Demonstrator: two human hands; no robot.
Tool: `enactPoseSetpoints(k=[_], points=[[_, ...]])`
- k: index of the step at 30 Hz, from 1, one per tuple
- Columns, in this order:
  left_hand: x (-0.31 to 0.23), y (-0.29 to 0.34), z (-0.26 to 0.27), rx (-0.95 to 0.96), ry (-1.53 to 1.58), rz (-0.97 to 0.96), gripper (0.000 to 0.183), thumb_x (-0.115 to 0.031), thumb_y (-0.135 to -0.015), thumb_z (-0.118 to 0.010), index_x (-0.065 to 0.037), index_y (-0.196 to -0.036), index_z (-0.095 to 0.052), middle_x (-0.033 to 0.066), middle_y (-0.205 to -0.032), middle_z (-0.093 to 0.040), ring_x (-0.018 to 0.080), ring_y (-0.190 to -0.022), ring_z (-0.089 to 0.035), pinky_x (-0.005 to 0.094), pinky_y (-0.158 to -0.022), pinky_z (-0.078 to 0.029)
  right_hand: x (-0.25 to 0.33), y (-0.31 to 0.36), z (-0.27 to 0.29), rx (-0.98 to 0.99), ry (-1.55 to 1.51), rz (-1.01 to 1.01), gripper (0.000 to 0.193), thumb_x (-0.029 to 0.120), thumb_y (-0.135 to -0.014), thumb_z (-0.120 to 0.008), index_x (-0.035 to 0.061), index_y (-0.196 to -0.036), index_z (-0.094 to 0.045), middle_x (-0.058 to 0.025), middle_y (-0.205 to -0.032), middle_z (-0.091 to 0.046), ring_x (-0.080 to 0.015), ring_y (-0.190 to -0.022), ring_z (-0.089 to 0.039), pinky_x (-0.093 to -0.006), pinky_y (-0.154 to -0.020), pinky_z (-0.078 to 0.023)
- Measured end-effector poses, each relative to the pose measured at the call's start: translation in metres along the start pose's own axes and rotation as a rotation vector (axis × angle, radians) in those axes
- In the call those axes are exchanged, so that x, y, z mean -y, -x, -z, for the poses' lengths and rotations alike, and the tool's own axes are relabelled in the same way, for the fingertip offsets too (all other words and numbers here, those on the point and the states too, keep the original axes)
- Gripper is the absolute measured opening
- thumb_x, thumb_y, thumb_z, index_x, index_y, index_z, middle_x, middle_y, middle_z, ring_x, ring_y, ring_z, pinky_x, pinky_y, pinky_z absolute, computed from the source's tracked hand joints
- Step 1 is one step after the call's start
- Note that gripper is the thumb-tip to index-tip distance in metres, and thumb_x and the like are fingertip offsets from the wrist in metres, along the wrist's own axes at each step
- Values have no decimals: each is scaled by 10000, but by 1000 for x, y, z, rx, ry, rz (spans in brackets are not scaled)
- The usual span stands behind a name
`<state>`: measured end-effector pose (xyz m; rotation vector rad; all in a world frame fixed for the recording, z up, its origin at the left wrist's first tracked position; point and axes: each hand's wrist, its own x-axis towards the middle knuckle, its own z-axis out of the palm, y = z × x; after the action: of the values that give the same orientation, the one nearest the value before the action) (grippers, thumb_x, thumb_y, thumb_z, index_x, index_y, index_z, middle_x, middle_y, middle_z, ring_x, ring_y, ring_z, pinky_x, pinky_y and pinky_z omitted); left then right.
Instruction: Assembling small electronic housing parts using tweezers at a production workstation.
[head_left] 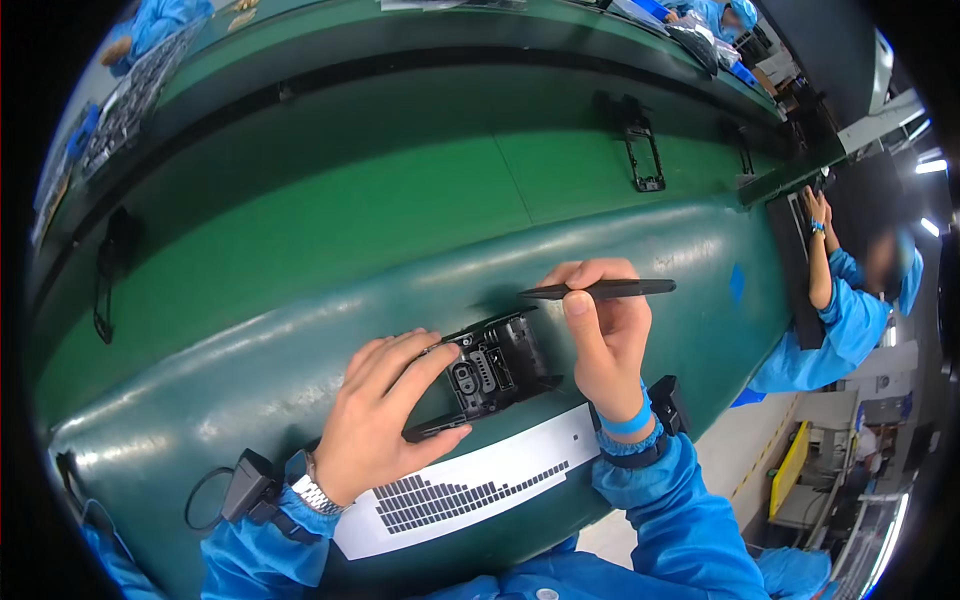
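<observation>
A black plastic housing (518,347) with moulded slots and a round recess lies on the green bench mat in front of me. My left hand (385,405) grips its left side, fingers over the far edge and thumb along the near edge, covering part of it. To the right of the housing, my right hand (612,335) is raised, pinching black tweezers (635,288) between thumb and fingers. Their pointed end faces left, above and apart from the housing.
A white sheet (360,535) printed with black blocks lies nearest me. Beyond the mat runs a green conveyor belt (400,215) carrying a black frame (648,183) and another black frame (105,290) at left. A co-worker in blue (850,320) works at the right; others stand across the belt.
</observation>
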<state>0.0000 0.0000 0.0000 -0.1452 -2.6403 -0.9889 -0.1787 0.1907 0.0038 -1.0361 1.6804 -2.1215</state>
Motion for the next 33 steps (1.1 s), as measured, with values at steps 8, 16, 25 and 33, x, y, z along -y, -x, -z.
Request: enactPoseSetpoints(k=[8,16,25,33], points=[[15,-33,13,-343,-218,154,819,-252,-811,-879,35,-1446,-450,301,-1318,-626,480,-1199,-635,486,-1041,-508,-12,-7,10,-411,24,119,183,136,-1060,-639,21,-1189,-579,-102,-1117,-674,-132,-917,-647,-267,-805,-530],[99,-78,46,-418,-538,331,730,-331,-933,-754,-34,-1504,-409,295,-1394,-583,509,-1265,-559,547,-1057,-466,-7,-6,5,-370,25,76,188,112,-1039,-660,-14,-1179,-655,-150,-1166,-734,-200,-975,-726,-302,-815,-580],[-6,15,27,234,-153,52,592,-395,-895,-742,-205,-1439,-604,160,-1668,-379,407,-1596,-221,653,-1257,-64,60,74,-43,463,165,-198,147,-33,-818,-799,-1,-960,-778,-138,-950,-791,-274,-928,-789,-358,-827,-632],[-1,32,19,284,11,3,655,-264,-805,-799,-226,-1433,-620,124,-1660,-392,367,-1597,-237,694,-1248,-24,43,98,-55,450,294,-282,137,-13,-811,-802,-3,-944,-772,-137,-928,-782,-276,-886,-786,-351,-798,-631]])
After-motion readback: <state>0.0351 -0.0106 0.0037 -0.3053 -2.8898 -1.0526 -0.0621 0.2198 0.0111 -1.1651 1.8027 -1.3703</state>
